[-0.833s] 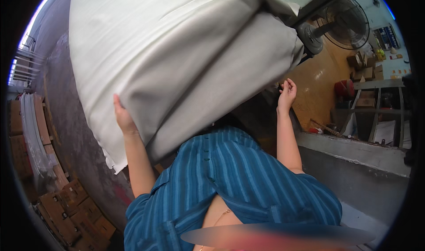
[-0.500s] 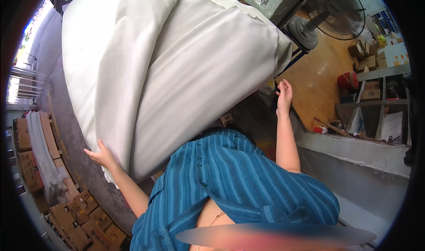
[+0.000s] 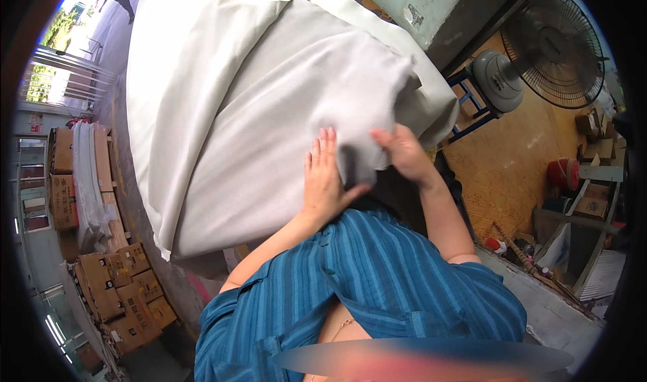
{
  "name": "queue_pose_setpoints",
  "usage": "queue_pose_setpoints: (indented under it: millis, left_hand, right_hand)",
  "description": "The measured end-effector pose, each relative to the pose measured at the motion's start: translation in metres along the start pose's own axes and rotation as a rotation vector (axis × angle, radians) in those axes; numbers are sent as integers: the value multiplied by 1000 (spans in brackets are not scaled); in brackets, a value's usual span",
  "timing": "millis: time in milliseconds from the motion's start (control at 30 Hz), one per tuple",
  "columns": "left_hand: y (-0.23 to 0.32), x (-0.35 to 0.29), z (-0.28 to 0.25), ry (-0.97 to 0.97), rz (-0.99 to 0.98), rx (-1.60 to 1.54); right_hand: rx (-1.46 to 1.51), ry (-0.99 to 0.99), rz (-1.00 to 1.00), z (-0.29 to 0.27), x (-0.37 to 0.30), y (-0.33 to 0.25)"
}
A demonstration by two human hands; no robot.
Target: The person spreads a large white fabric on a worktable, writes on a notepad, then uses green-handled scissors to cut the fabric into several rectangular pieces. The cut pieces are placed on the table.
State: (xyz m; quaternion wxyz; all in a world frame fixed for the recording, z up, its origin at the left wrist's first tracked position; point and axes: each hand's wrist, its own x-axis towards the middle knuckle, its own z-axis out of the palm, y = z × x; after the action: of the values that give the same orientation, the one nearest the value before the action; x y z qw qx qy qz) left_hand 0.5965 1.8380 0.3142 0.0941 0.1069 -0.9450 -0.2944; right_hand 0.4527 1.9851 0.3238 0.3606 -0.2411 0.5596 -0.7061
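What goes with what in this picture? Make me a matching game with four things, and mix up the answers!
Things:
1. left hand
2. sheet
3. fan
4. bucket

Matches:
A. red
B. palm down on the sheet
C. black and grey, at the upper right
D. pale, with long folds

Right pairs: 1-B, 2-D, 3-C, 4-A

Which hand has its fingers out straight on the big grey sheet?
The left hand: its fingers lie out straight on the pale grey sheet. The right hand instead curls at the sheet's edge; blur hides whether it grips.
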Motion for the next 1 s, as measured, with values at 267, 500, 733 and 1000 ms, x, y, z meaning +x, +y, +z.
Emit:
queue_pose_setpoints:
  millis: [267, 500, 733, 1000]
  left_hand:
    - [-126, -4, -180, 550, -438, -719]
    - [-206, -46, -296, 1083, -692, 536]
    - [-75, -50, -85, 307, -2, 23]
    - [-84, 1, -68, 195, 57, -46]
  right_hand:
    - [-107, -33, -195, -6, 42, 1]
    - [-930, 654, -344, -137, 53, 43]
    - [-1012, 356, -373, -137, 71, 8]
    - [-530, 254, -672, -16, 35, -109]
